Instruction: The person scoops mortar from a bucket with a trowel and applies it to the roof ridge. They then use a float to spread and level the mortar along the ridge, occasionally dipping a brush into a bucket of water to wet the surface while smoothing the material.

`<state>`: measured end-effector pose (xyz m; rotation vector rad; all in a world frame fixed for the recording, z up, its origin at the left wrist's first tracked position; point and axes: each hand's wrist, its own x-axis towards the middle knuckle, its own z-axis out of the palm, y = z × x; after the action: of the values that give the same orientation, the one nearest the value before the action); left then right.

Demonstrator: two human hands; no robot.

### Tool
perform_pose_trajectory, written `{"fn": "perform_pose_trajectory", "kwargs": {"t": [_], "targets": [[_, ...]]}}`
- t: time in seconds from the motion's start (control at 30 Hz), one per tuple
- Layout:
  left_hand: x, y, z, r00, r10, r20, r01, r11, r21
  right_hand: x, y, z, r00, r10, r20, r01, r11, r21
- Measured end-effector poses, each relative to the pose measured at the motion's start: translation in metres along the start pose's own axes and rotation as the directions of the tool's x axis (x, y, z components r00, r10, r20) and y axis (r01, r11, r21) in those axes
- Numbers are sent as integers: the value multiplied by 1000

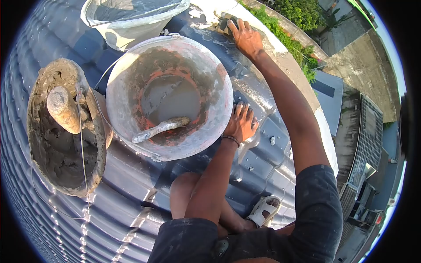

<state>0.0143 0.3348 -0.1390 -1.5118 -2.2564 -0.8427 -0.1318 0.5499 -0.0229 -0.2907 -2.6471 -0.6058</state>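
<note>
My right hand (247,38) reaches far forward to the pale mortared edge (280,44) of the roof. Its fingers bend over a grey-brown sponge-like pad (225,27), pressed against the mortar and partly hidden. Flat on the dark blue roof sheet (258,149) lies my left hand (240,122), fingers spread, just right of a mortar-stained bucket (223,94). Cloudy grey water (169,98) fills the bottom of that bucket. A brush (162,128) with a pale, smeared handle leans inside it.
At left, a tilted bucket (101,162) of wet mortar holds a mortar-coated rounded tool (61,107). Another whitish bucket (114,33) stands at the top. Crumbs of mortar (272,140) dot the roof. Beyond the right edge, plants (294,19) and buildings lie far below.
</note>
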Motion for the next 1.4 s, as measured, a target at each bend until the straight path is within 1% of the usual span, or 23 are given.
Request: {"fn": "perform_pose_trajectory", "kwargs": {"t": [0.1,0.13,0.17,0.27,0.33,0.37,0.47,0.53,0.57,0.67,0.7,0.77,0.83,0.9,0.97,1.07,1.13,1.2,1.27,1.3,1.33,1.37,1.4], "targets": [[-3,-1,5,999,-54,9,54,998,-39,-4,17,-10,991,109,-71,-111,993,-33],[-3,0,4,999,-45,-1,45,999,-18,-6,28,-17,981,185,-61,-183,983,29],[-3,2,4,999,-32,-9,32,999,1,-14,43,-16,976,181,-121,-181,983,12],[-3,1,7,999,-33,-6,33,999,-10,-24,46,-21,976,193,-99,-192,981,28],[-2,1,6,999,-38,5,38,999,-23,-24,22,-21,969,192,-156,-170,975,146],[-3,2,6,999,-35,-2,35,999,-14,-18,10,-22,970,216,-114,-196,967,166],[-4,2,6,999,-38,-10,38,999,-2,2,-14,-16,980,171,-98,-154,975,162],[-3,1,5,999,-50,-1,50,999,-22,13,-21,-4,998,55,42,-59,993,102],[-3,1,5,999,-53,0,53,998,-19,18,-20,1,998,53,42,-57,993,105],[-5,1,8,999,-45,-26,45,999,-4,23,-6,10,995,21,-95,-18,999,38],[-5,2,9,998,-51,-28,50,999,-11,26,2,8,988,90,-126,-89,996,13],[-5,2,8,999,-38,-23,38,999,2,25,20,-6,952,277,-132,-259,956,138],[-4,1,8,999,-39,-10,39,999,3,16,23,-14,941,316,-117,-300,944,136],[-4,2,8,999,-37,11,37,999,8,1,11,-18,986,93,-137,-71,985,159],[-5,3,8,999,-35,23,35,999,2,-7,-9,-12,995,14,-97,-2,992,123],[-2,0,7,999,-30,21,30,1000,9,-6,-13,4,999,0,-32,3,993,120],[-2,-2,7,999,-34,11,34,999,-3,-15,-1,3,994,95,61,-101,991,91],[-3,1,8,999,-36,8,36,999,-19,-52,25,7,999,40,2,-40,998,52],[-3,0,8,999,-41,16,42,998,-42,-87,51,1,992,126,20,-127,984,129],[-3,-1,7,999,-44,19,44,998,-37,-105,65,14,969,225,-105,-217,973,84],[-3,0,5,999,-42,4,42,998,-41,-111,75,14,928,366,-72,-357,927,114],[-2,1,4,999,-33,-11,33,998,-46,-118,83,20,894,410,-180,-397,912,103],[-2,1,4,999,-32,-4,31,998,-51,-118,81,17,877,459,-142,-439,886,152]]}}
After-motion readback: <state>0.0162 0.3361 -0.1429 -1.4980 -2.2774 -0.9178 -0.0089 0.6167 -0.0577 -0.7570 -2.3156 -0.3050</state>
